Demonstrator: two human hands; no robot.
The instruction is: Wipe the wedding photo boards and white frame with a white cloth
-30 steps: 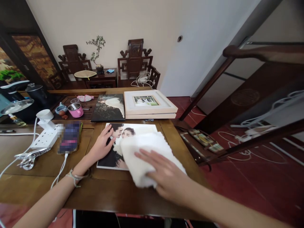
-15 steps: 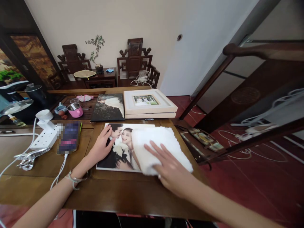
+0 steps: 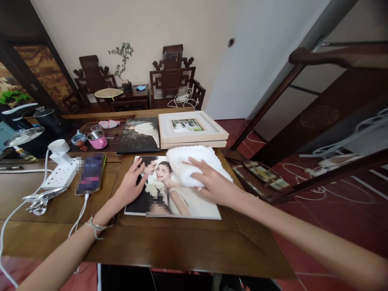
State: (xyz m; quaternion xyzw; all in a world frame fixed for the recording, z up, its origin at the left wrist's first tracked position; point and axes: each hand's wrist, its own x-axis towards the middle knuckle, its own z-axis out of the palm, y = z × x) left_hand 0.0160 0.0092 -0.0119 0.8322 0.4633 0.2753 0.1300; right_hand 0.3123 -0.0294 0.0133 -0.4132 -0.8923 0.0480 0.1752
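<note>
"How are your hands set?"

"Your left hand (image 3: 131, 184) is spread flat over the nine-to-ten o'clock edge of the photo panel (image 3: 194, 204), gripping nothing. The panel lies face up on the desk (image 3: 145, 246), nearest you, with the dark photo panel (image 3: 139, 137) at eleven o'clock from it."

"How would it handle?"

"It looks stiff and fairly light, and the glossy face may be slippery and easy to scuff or smudge. I'd take it by opposite side edges, at nine and three, rather than by the face."

"And further right?"

"The white cloth (image 3: 180, 159) covers the panel's one-to-two o'clock corner. It looks soft, thick and limp; a folded part gives your fingers the best hold. Beyond it, at one o'clock, sit stacked picture frames (image 3: 209, 135), probably heavier, to be held by their wooden sides. Your right hand (image 3: 216, 188) has hold of the cloth, fingers over its bunched fold."

"Any writing or brands?"

"The phone (image 3: 91, 173), at nine o'clock, is blurred over. You can't read a label on the power strip (image 3: 60, 173) beside it, nor any lettering on the panel or frames."
</note>
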